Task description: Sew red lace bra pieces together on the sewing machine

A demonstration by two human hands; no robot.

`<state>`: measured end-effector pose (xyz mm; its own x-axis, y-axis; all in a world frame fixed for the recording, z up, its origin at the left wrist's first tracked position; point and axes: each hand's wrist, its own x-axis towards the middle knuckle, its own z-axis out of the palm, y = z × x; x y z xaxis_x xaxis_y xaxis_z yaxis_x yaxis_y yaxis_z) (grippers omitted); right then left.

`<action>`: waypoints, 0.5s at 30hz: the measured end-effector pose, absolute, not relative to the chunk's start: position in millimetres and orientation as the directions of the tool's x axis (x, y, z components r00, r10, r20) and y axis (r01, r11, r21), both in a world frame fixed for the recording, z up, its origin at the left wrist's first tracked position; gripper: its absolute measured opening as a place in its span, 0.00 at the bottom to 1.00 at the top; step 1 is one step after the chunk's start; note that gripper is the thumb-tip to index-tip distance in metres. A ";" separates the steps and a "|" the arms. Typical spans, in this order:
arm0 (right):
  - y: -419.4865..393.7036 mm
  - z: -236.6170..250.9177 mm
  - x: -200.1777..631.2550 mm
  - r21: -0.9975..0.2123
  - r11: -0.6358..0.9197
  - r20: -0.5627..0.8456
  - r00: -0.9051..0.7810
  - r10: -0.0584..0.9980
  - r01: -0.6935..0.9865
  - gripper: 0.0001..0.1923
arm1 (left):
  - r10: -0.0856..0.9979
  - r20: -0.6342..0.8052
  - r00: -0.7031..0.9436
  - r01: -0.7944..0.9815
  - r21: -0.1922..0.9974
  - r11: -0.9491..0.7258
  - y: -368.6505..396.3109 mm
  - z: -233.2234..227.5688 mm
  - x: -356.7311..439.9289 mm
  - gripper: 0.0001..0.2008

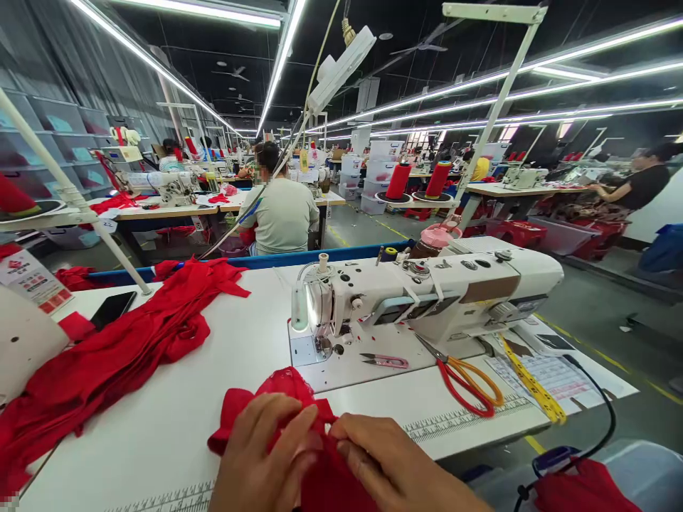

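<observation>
A piece of red fabric (pixel 285 384), with some lace at its upper edge, lies at the front of the white table. Both of my hands are closed on it. My left hand (pixel 267 451) curls over its left part, with the fingertips bent inward. My right hand (pixel 392 459) pinches the cloth between thumb and forefinger just to the right. More of the fabric hangs below, between the hands, partly hidden. Beyond them stands a white sewing machine (pixel 427 291), its needle area lit. The fabric is apart from the needle.
Thread snips (pixel 385 361) and scissors with red and orange handles (pixel 469 384) lie by the machine. A yellow measuring tape (pixel 533 380) crosses papers at right. Piled red fabric (pixel 122 348) and a phone (pixel 114 308) are at left. A person (pixel 284 206) sits ahead.
</observation>
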<state>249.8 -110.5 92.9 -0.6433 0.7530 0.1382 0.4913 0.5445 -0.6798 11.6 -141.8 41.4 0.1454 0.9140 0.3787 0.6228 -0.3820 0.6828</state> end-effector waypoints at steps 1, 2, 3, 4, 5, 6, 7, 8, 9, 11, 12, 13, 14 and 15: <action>-110.0 101.5 254.3 -0.677 0.533 0.097 -0.656 0.749 0.508 0.09 | 0.905 0.325 0.275 0.604 0.674 -0.426 -133.6 49.4 8.0 0.10; -108.3 107.4 259.9 -0.658 0.532 0.062 -0.666 0.744 0.532 0.08 | 0.902 0.224 0.369 0.581 0.702 -0.412 -125.7 57.6 3.6 0.10; -104.9 110.6 266.9 -0.617 0.548 0.039 -0.673 0.738 0.565 0.07 | 0.897 0.105 0.428 0.580 0.729 -0.363 -118.7 65.4 -2.5 0.12; -99.9 111.3 275.2 -0.547 0.578 0.034 -0.674 0.738 0.605 0.07 | 0.894 0.009 0.448 0.602 0.736 -0.309 -112.4 72.3 -10.9 0.14; -93.4 110.1 284.4 -0.449 0.613 0.046 -0.669 0.742 0.650 0.09 | 0.895 -0.057 0.443 0.643 0.715 -0.273 -106.8 77.8 -22.0 0.16; -85.6 107.8 294.0 -0.327 0.646 0.083 -0.660 0.746 0.690 0.12 | 0.906 -0.067 0.418 0.695 0.667 -0.271 -101.7 81.7 -35.4 0.16; -77.3 105.2 303.5 -0.196 0.655 0.144 -0.639 0.756 0.730 0.15 | 0.921 -0.022 0.390 0.746 0.594 -0.302 -97.3 84.0 -50.6 0.15; -68.9 103.0 312.4 -0.079 0.652 0.220 -0.624 0.749 0.754 0.19 | 0.927 0.063 0.370 0.799 0.488 -0.352 -93.6 84.6 -66.5 0.14; -61.2 101.3 320.2 0.022 0.635 0.312 -0.609 0.729 0.772 0.22 | 0.922 0.184 0.341 0.857 0.343 -0.385 -91.2 83.6 -82.0 0.15; -50.5 98.4 332.0 0.152 0.590 0.464 -0.584 0.665 0.793 0.25 | 0.846 0.399 0.353 0.921 0.012 -0.390 -91.3 77.4 -106.9 0.19; -48.2 95.9 335.8 0.183 0.577 0.512 -0.578 0.635 0.796 0.25 | 0.784 0.484 0.388 0.917 -0.120 -0.380 -94.3 72.0 -114.4 0.22; -48.1 91.7 338.4 0.197 0.582 0.531 -0.585 0.613 0.789 0.25 | 0.728 0.533 0.431 0.901 -0.214 -0.376 -98.9 65.0 -118.3 0.26; -50.0 85.5 340.1 0.198 0.605 0.524 -0.605 0.599 0.771 0.25 | 0.681 0.559 0.473 0.881 -0.271 -0.389 -104.8 56.5 -118.8 0.30; -53.6 77.4 340.9 0.189 0.642 0.493 -0.637 0.593 0.743 0.25 | 0.655 0.564 0.503 0.863 -0.294 -0.411 -111.6 47.0 -116.6 0.32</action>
<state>340.9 -53.6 77.4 -0.6373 0.5926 0.4927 0.7431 0.6418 0.1893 -116.6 -111.6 47.0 0.5032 0.6546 0.5641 0.8633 -0.4105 -0.2937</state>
